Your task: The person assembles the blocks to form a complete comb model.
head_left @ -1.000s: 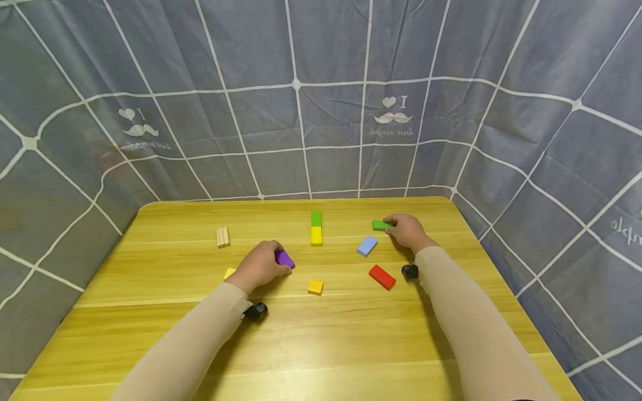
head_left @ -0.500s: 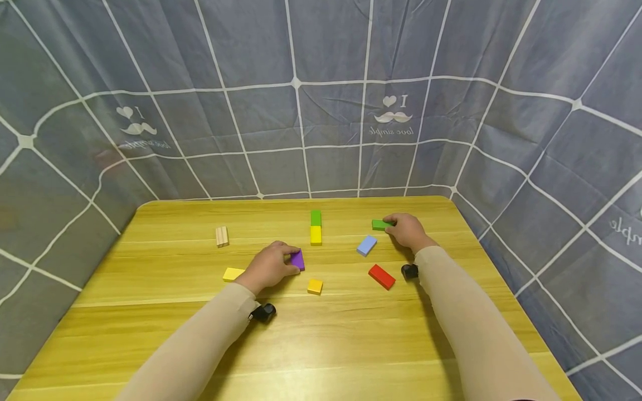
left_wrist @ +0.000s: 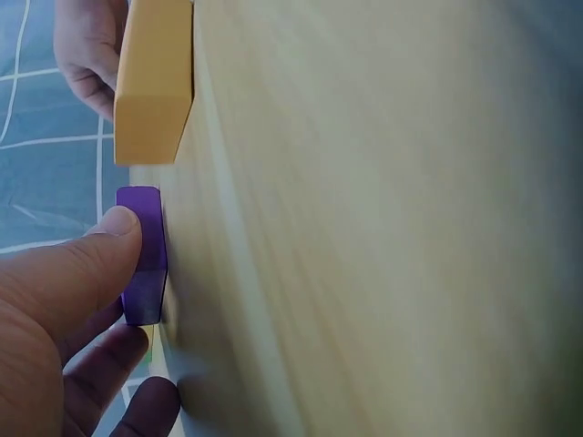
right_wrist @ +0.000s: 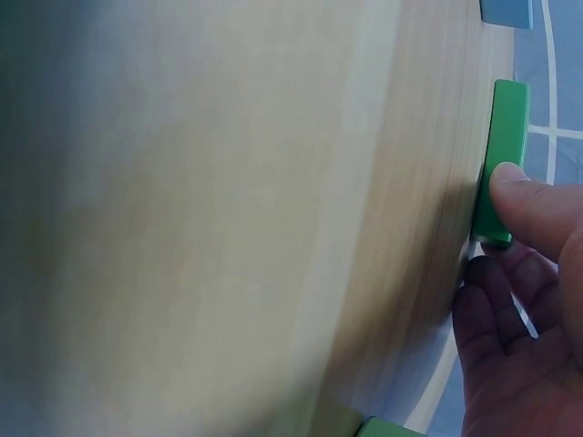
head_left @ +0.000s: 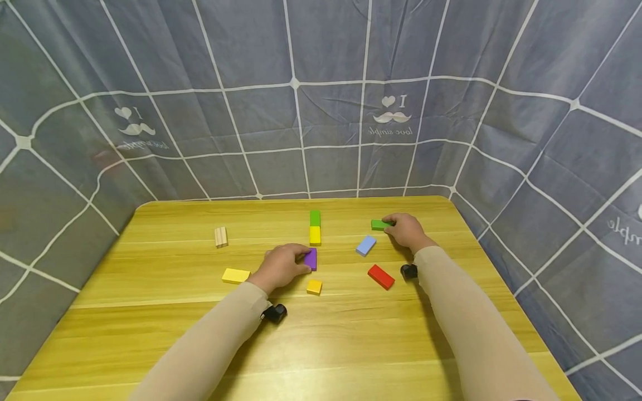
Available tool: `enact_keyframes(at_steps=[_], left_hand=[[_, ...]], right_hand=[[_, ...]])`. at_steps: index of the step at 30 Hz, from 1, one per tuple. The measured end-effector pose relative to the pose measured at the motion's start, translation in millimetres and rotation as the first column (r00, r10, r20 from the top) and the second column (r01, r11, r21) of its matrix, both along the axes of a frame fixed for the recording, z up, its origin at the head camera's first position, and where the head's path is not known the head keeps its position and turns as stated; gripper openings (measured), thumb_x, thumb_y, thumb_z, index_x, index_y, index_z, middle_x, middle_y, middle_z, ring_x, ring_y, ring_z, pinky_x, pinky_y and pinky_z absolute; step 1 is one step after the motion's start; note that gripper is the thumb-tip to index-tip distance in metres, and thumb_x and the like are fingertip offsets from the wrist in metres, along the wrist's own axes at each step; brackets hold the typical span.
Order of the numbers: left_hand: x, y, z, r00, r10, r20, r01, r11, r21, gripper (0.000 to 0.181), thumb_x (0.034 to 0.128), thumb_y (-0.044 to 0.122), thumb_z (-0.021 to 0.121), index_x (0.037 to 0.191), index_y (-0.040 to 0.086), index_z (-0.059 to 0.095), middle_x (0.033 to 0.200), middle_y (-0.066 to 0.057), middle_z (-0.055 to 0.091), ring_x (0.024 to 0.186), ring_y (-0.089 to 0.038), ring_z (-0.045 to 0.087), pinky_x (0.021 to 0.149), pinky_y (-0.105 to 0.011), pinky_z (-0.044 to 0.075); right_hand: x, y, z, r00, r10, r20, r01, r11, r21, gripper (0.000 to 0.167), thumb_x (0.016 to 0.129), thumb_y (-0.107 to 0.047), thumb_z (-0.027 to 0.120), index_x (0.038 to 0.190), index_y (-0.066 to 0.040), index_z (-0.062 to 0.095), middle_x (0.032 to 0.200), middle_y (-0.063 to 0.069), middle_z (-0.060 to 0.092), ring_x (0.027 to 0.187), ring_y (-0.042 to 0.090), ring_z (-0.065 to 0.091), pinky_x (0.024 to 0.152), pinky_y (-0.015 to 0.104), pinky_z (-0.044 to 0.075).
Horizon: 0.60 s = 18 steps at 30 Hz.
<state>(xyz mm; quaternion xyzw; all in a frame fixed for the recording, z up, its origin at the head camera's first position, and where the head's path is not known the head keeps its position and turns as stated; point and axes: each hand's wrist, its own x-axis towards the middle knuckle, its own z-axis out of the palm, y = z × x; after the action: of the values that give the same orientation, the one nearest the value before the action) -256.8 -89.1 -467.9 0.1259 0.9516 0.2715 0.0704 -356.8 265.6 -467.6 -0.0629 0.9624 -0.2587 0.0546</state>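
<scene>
The left hand (head_left: 282, 267) pinches a purple block (head_left: 311, 259) just below a yellow block (head_left: 315, 235) that touches a green block (head_left: 315, 218) above it. In the left wrist view the thumb of the left hand (left_wrist: 73, 300) presses the near side of the purple block (left_wrist: 143, 246). At the back right the right hand (head_left: 407, 230) grips the right end of another green block (head_left: 379, 225). The right wrist view has the right hand (right_wrist: 528, 300) with its thumb on this green block (right_wrist: 506, 137), other fingers curled beneath.
Near the left hand lie a long yellow block (head_left: 236, 275) and a small orange-yellow block (head_left: 314, 287). A light wooden block (head_left: 220, 237) is at the left. Blue (head_left: 366, 245) and red (head_left: 381, 277) blocks lie at the right. A grey curtain (head_left: 251, 111) stands behind the table (head_left: 321, 345).
The left hand has moved right with the purple block, which has turned upright in line below the yellow and green pair. The long yellow block is uncovered. The right hand stays on its green block.
</scene>
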Motion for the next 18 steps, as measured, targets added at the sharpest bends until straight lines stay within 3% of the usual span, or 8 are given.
enact_keyframes(at_steps=[8,18], left_hand=[[-3.7,8.2,0.1,1.0,-0.017,-0.015,0.017,1.0,-0.001,0.053,0.0948,0.033,0.079,0.144,0.02,0.066,0.151,-0.005,0.063,0.141,-0.032,0.057,0.11,-0.055,0.037],[-10.1,10.1,-2.0,1.0,0.001,-0.016,-0.001,1.0,-0.018,0.053,0.0953,0.035,0.079,0.145,0.021,0.066,0.15,-0.006,0.063,0.141,-0.032,0.057,0.109,-0.055,0.037]], right_hand=[[-2.1,0.5,-1.1,1.0,-0.003,-0.004,0.003,1.0,0.004,0.04,0.105,-0.015,0.064,0.143,-0.002,0.064,0.145,0.023,0.064,0.132,0.044,0.059,0.114,0.056,0.046],[-5.1,1.0,-2.2,1.0,-0.001,-0.006,0.001,1.0,0.016,0.041,0.104,-0.015,0.065,0.143,-0.003,0.064,0.144,0.023,0.064,0.133,0.044,0.059,0.115,0.056,0.045]])
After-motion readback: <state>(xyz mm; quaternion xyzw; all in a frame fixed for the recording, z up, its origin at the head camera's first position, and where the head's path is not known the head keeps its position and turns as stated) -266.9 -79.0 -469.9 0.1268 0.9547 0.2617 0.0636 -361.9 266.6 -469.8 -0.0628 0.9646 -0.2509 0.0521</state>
